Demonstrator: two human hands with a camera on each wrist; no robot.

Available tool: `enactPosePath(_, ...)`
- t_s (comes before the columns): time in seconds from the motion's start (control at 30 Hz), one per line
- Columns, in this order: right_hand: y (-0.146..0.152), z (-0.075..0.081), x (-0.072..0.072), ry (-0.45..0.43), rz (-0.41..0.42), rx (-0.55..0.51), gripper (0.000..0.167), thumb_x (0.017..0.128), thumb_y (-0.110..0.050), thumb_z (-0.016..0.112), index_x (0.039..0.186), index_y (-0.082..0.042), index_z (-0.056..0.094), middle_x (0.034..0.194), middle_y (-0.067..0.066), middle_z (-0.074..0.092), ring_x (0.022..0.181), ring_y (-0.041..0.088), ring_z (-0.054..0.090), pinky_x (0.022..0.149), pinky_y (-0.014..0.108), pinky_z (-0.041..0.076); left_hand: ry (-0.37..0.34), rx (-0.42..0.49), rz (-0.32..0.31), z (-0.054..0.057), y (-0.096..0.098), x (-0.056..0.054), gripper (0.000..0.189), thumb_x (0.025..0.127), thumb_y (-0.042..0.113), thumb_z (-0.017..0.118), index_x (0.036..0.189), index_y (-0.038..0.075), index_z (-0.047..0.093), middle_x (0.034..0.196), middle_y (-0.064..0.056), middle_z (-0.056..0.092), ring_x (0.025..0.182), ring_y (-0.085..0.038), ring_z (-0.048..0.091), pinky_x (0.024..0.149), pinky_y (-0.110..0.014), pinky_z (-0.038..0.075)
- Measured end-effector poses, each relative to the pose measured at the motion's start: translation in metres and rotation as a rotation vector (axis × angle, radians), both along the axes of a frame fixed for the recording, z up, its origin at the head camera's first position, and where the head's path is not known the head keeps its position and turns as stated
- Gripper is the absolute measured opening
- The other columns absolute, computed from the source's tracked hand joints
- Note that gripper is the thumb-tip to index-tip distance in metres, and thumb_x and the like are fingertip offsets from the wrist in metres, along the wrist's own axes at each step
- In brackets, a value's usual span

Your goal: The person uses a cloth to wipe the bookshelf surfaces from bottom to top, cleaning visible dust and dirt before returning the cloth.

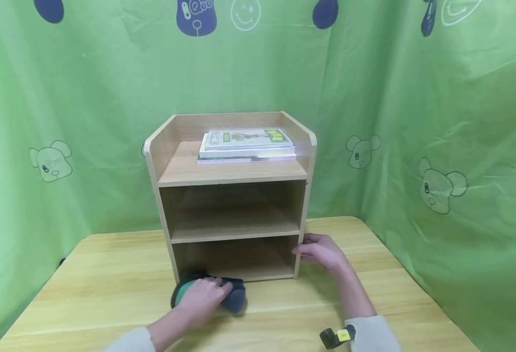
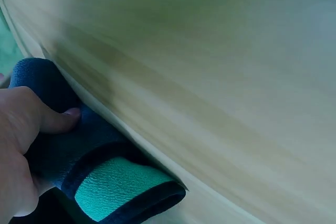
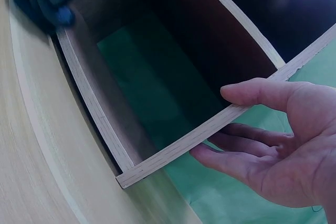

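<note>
Left hand [image 1: 203, 299] grips the folded cloth [image 1: 235, 299] at the bottom front edge [image 1: 267, 278] of the shelf unit [image 1: 236, 236], where I judge its pass is under way; above, between the hands, books [image 1: 249, 142] lie stacked. Well apart, my right hand [image 1: 322, 252] clasps the side panel [image 3: 169, 152]; how much is done or left, I cannot tell.

Blue-green cloth [image 1: 237, 294] partly covered

Its middle is hidden under the fingers of the left hand [image 1: 203, 297]. Beyond those of the right hand [image 1: 321, 250], in that wrist view, it is blurred and cut off at the top. Above the fingers, lettering on the stacked books [image 1: 247, 142] is too small to be read.
</note>
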State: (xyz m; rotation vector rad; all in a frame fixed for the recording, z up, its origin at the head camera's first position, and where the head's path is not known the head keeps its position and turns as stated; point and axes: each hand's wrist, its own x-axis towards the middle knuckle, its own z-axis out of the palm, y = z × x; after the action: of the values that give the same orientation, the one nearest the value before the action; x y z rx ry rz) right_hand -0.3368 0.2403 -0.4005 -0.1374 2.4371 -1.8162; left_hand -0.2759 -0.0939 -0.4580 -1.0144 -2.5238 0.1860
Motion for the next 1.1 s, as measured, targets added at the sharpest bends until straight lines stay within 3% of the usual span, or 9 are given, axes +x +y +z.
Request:
enactPosePath(0.17,-0.002,0.0,-0.001,-0.01,0.013,-0.034,0.063,0.083,-0.01,0.077,0.136,0.015,0.052,0.134,0.033,0.059,0.114,0.034,0.068,0.106,0.047,0.05,0.008,-0.025,-0.02,0.0,0.052,-0.007,0.027,0.077,0.009,0.077,0.101,0.018,0.07,0.085,-0.001,0.072,0.071,-0.015,0.068,0.06,-0.029,0.056)
enactPosePath(0.37,-0.004,0.0,0.0,-0.012,-0.001,-0.05,0.057,0.084,-0.009,0.076,0.132,0.014,0.056,0.131,0.032,0.061,0.111,0.032,0.07,0.105,0.048,0.051,-0.044,-0.1,0.018,0.006,0.108,-0.014,0.024,0.075,0.019,0.081,0.096,0.021,0.07,0.083,0.003,0.071,0.071,-0.012,0.066,0.061,-0.027,0.054)
enactPosePath(0.63,-0.003,0.003,0.003,0.0,-0.017,-0.062,0.055,0.085,-0.008,0.075,0.131,0.015,0.055,0.13,0.033,0.061,0.109,0.031,0.07,0.1,0.044,0.055,-0.069,-0.155,-0.024,0.01,0.164,-0.024,0.022,0.078,0.032,0.083,0.093,0.021,0.07,0.082,0.006,0.07,0.071,-0.008,0.065,0.062,-0.024,0.053)
enactPosePath(0.83,-0.004,0.004,-0.001,0.003,-0.014,-0.071,0.058,0.085,-0.007,0.075,0.134,0.014,0.054,0.134,0.033,0.059,0.109,0.029,0.07,0.099,0.042,0.056,-0.143,-0.12,0.014,0.017,0.161,-0.025,0.025,0.078,0.031,0.083,0.097,0.021,0.071,0.085,0.005,0.07,0.075,-0.009,0.066,0.066,-0.024,0.054)
enactPosePath(0.93,-0.003,0.003,-0.002,0.006,0.002,-0.061,0.058,0.086,-0.008,0.075,0.134,0.015,0.053,0.134,0.034,0.058,0.11,0.031,0.07,0.099,0.042,0.055,-0.183,-0.078,0.022,0.019,0.144,-0.026,0.024,0.077,0.022,0.082,0.099,0.021,0.072,0.086,0.005,0.071,0.077,-0.011,0.067,0.067,-0.026,0.055)
enactPosePath(1.1,-0.001,0.003,0.002,-0.009,-0.001,-0.01,0.064,0.085,-0.013,0.077,0.138,0.013,0.051,0.134,0.032,0.06,0.115,0.036,0.068,0.105,0.048,0.051,-0.189,0.001,0.003,0.015,0.104,-0.024,0.026,0.072,0.011,0.08,0.095,0.021,0.072,0.082,0.005,0.071,0.074,-0.012,0.067,0.065,-0.028,0.055)
